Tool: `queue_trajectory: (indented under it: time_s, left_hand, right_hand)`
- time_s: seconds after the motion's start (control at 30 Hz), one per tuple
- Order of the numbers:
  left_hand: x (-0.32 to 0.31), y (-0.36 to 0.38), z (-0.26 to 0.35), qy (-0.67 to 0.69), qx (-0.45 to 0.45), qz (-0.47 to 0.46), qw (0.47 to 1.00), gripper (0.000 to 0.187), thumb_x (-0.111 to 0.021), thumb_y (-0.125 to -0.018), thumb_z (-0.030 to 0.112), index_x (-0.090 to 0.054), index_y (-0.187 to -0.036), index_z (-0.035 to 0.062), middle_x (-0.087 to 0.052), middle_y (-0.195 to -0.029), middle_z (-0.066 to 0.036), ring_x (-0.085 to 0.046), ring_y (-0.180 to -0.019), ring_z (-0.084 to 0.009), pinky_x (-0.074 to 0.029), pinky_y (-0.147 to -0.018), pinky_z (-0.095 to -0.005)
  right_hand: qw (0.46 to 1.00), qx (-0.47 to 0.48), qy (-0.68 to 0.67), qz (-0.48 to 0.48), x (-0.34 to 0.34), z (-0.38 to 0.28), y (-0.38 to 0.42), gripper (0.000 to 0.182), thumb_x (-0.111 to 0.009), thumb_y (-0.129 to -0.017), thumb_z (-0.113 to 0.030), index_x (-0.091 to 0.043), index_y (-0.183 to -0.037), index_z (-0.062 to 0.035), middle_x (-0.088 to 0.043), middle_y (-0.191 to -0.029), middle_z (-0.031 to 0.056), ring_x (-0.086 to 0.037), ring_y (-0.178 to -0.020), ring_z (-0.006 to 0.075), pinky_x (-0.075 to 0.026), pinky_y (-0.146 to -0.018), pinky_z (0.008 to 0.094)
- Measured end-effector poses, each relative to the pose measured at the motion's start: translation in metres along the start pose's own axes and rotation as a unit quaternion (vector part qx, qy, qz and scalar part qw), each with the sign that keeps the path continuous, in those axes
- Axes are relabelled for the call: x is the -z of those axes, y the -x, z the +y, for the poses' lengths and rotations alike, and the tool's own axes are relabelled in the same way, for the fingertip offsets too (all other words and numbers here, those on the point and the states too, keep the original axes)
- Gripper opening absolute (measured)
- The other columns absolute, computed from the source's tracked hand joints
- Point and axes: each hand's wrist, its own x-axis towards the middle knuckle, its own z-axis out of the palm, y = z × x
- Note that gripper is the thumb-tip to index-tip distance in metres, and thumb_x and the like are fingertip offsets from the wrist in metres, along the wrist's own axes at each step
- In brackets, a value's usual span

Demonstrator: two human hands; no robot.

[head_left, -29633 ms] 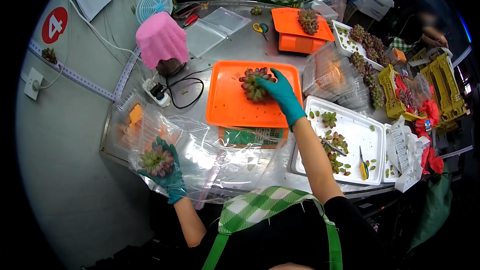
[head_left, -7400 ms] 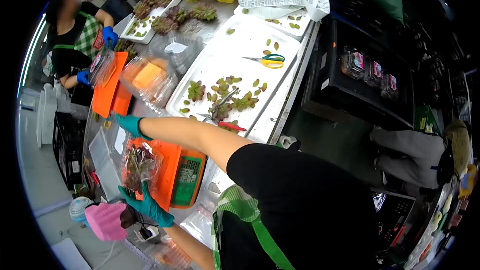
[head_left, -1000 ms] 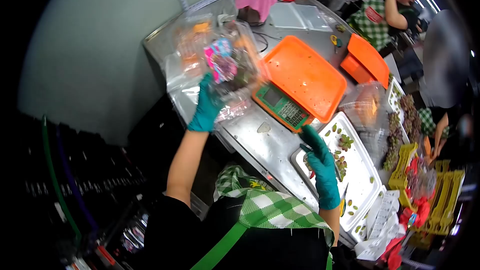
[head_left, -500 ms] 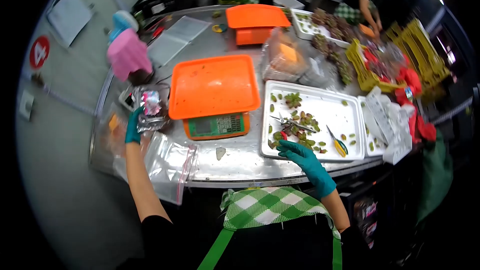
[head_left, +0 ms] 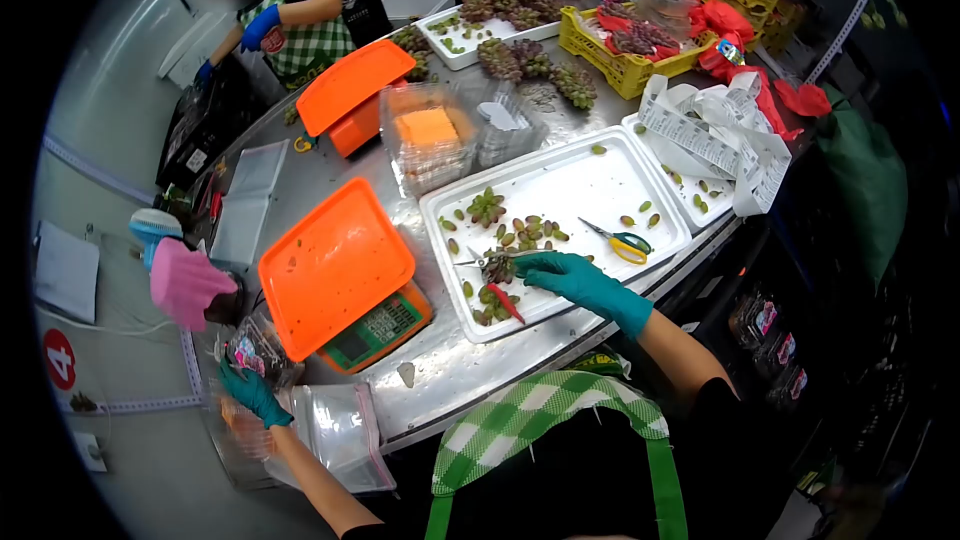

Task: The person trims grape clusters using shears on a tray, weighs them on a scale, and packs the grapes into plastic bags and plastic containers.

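My left hand (head_left: 254,392), in a teal glove, is at the near-left side of a clear plastic box (head_left: 258,348) with a pink label. Its fingers lie loosely along the box's edge, apart. My right hand (head_left: 572,283), also gloved, reaches over a white tray (head_left: 650,257) with fingers stretched out and nothing visible in them. Its fingertips are beside red-handled snips (head_left: 506,302), whose metal blades are partly covered by grapes. Loose grapes (head_left: 530,232) and a small bunch (head_left: 486,207) lie in the tray. Yellow-and-green scissors (head_left: 627,246) rest to the right.
An orange scale (head_left: 338,265) stands between my hands; a second orange scale (head_left: 355,85) is farther back. Stacked clear boxes (head_left: 428,135), a yellow crate (head_left: 625,65) and label strips (head_left: 715,140) are around the tray. Plastic bags (head_left: 335,430) lie near my left forearm. A blue-gloved co-worker stands behind.
The view has swung to the right. My right hand has moved farther in over the tray, close to the snips. My left hand stays by the labelled box.
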Motion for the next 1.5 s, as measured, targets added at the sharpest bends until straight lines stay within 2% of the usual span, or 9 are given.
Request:
queue_trajectory:
  time_s: [0.17, 0.3, 0.4, 0.77, 1.0, 1.1, 1.2, 1.37, 1.5]
  left_hand:
    - [-0.024, 0.022, 0.249, 0.156, -0.134, 0.013, 0.979, 0.038, -0.046, -0.083, 0.006, -0.043, -0.119, -0.0023, -0.046, -0.12, -0.015, -0.044, -0.11, -0.0281, -0.031, -0.096, -0.036]
    - [-0.068, 0.089, 0.361, 0.219, -0.207, -0.139, 0.943, 0.041, -0.051, -0.078, 0.0, -0.044, -0.118, -0.0009, -0.047, -0.119, -0.015, -0.046, -0.11, -0.0281, -0.035, -0.092, -0.034]
    - [-0.097, 0.134, 0.403, 0.269, -0.163, -0.256, 0.914, 0.043, -0.052, -0.076, -0.005, -0.045, -0.118, 0.0006, -0.05, -0.115, -0.015, -0.049, -0.105, -0.0263, -0.038, -0.089, -0.0323]
    - [-0.147, 0.167, 0.463, 0.365, 0.095, -0.46, 0.804, 0.041, -0.048, -0.082, -0.002, -0.044, -0.123, 0.0051, -0.058, -0.102, -0.006, -0.054, -0.088, -0.0097, -0.043, -0.078, -0.023]
    - [-0.176, 0.156, 0.508, 0.346, 0.066, -0.508, 0.786, 0.042, -0.052, -0.081, 0.0, -0.045, -0.122, 0.0069, -0.06, -0.098, -0.005, -0.055, -0.087, -0.0095, -0.043, -0.076, -0.0224]
    - [-0.185, 0.159, 0.506, 0.308, 0.05, -0.515, 0.798, 0.042, -0.053, -0.08, 0.0, -0.046, -0.121, 0.0072, -0.061, -0.097, -0.006, -0.057, -0.087, -0.0119, -0.044, -0.076, -0.0252]
    - [-0.19, 0.164, 0.503, 0.31, 0.069, -0.522, 0.792, 0.042, -0.053, -0.08, 0.001, -0.046, -0.121, 0.0079, -0.061, -0.099, -0.007, -0.057, -0.088, -0.0126, -0.044, -0.076, -0.0255]
    - [-0.195, 0.17, 0.509, 0.323, 0.105, -0.537, 0.772, 0.041, -0.052, -0.081, 0.002, -0.046, -0.121, 0.008, -0.06, -0.099, -0.007, -0.057, -0.089, -0.0118, -0.044, -0.076, -0.0245]
    - [-0.201, 0.166, 0.517, 0.327, 0.073, -0.548, 0.767, 0.041, -0.051, -0.081, 0.001, -0.045, -0.122, 0.0076, -0.06, -0.099, -0.007, -0.056, -0.089, -0.0117, -0.044, -0.077, -0.0247]
  right_hand:
    - [0.997, 0.055, 0.042, 0.04, 0.069, -0.012, -0.023, 0.035, -0.052, -0.085, -0.02, -0.051, -0.115, -0.0012, -0.058, -0.106, 0.0084, -0.053, -0.096, 0.0122, -0.041, -0.085, 0.0239]
    - [0.989, 0.075, 0.017, 0.125, 0.122, -0.028, -0.051, 0.036, -0.052, -0.084, -0.02, -0.051, -0.113, 0.0012, -0.058, -0.103, 0.0099, -0.056, -0.093, 0.0144, -0.042, -0.083, 0.0246]
    - [0.985, 0.088, -0.006, 0.15, 0.149, -0.023, -0.068, 0.035, -0.052, -0.084, -0.02, -0.051, -0.112, 0.0011, -0.059, -0.102, 0.0098, -0.056, -0.091, 0.0143, -0.043, -0.082, 0.0248]
    - [0.905, 0.204, 0.106, 0.357, 0.286, -0.028, -0.182, 0.052, -0.063, -0.074, -0.031, -0.048, -0.113, 0.0001, -0.058, -0.101, 0.0172, -0.055, -0.097, 0.0213, -0.042, -0.083, 0.03]
    - [0.773, -0.004, 0.364, 0.52, 0.349, 0.012, -0.315, 0.111, -0.069, -0.054, -0.054, -0.011, -0.134, -0.0019, -0.049, -0.113, 0.0224, -0.054, -0.095, 0.0368, -0.046, -0.08, 0.0366]
    - [0.886, -0.05, 0.205, 0.413, 0.364, 0.005, -0.322, 0.112, -0.07, -0.054, -0.052, -0.009, -0.134, -0.0028, -0.049, -0.113, 0.0231, -0.053, -0.097, 0.0367, -0.046, -0.08, 0.0371]
    - [0.92, -0.011, 0.058, 0.386, 0.383, 0.025, -0.344, 0.11, -0.073, -0.055, -0.039, -0.007, -0.133, 0.0017, -0.05, -0.111, 0.0224, -0.056, -0.093, 0.0302, -0.047, -0.076, 0.0331]
    - [0.91, 0.044, -0.232, 0.342, 0.374, 0.026, -0.326, 0.089, -0.071, -0.061, -0.024, -0.021, -0.128, 0.0054, -0.051, -0.107, 0.0175, -0.057, -0.084, 0.0203, -0.049, -0.068, 0.0282]
    - [0.917, 0.025, -0.289, 0.273, 0.372, 0.031, -0.327, 0.05, -0.066, -0.067, -0.021, -0.047, -0.108, -0.0001, -0.058, -0.085, 0.01, -0.056, -0.07, 0.016, -0.047, -0.058, 0.0257]
